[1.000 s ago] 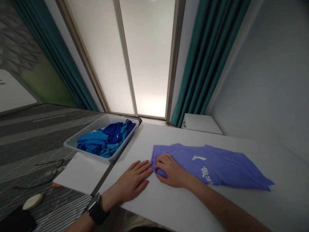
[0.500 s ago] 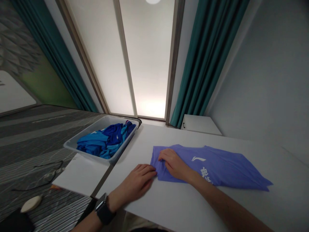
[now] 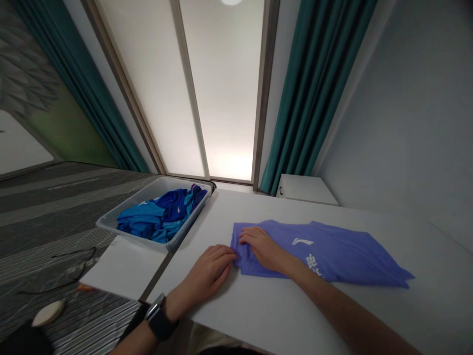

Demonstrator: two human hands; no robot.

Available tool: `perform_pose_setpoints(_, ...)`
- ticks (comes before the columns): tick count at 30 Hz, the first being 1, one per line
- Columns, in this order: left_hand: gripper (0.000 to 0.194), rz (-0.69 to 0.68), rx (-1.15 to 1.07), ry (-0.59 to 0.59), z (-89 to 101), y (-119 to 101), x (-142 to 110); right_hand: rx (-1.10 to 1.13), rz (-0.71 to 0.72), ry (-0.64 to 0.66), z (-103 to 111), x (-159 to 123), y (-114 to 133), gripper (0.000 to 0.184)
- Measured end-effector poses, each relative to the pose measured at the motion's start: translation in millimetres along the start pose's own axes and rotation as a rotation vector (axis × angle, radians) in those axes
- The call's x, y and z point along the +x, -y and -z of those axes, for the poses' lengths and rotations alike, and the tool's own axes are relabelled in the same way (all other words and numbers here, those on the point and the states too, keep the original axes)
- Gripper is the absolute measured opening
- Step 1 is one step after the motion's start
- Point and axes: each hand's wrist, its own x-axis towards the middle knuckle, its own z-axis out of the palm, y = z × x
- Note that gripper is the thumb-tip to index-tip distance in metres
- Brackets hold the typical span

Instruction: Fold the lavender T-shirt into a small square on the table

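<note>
A purple T-shirt (image 3: 332,251) with a white logo and white lettering lies folded lengthwise on a white table (image 3: 291,315). At its left end, my left hand (image 3: 210,271) has its fingertips closed on the edge of the cloth. My right hand (image 3: 264,249) is on top of the shirt, just right of the left one, its curled fingers gripping the fabric near that end. Small wrinkles show in the cloth between the two hands. The right forearm passes in front of part of the lettering. The right thumb is mostly hidden.
A clear plastic bin (image 3: 107,219) of blue clothes (image 3: 144,217) stands beyond the table's left side. A low white cabinet (image 3: 306,190) stands behind the table near the teal curtain (image 3: 306,98). A dark cable (image 3: 55,291) trails over the grey floor at left.
Both hands have shifted very slightly left, and the view has moved a little. The grip on the shirt's left end looks much the same.
</note>
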Motion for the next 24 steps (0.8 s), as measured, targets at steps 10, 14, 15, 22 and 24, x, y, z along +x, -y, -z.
perform_pose_setpoints(10,0.035,-0.003,-0.048,0.068,-15.3,4,-3,-0.156,-0.217,0.039,28,9,-56,0.032)
perform_pose_setpoints(14,0.039,0.018,-0.066,0.075,-16.2,6,-8,-0.172,-0.253,0.152,30,15,-64,0.016)
perform_pose_setpoints(15,0.039,0.022,-0.075,0.075,-16.2,6,-8,-0.157,-0.256,0.158,31,16,-66,0.013)
perform_pose_setpoints(22,0.036,0.031,-0.115,0.074,-14.8,6,-5,-0.106,-0.374,0.168,44,26,-75,0.017)
perform_pose_setpoints(24,0.036,0.020,-0.108,0.070,-14.9,6,-6,-0.185,-0.411,0.206,42,28,-78,0.018)
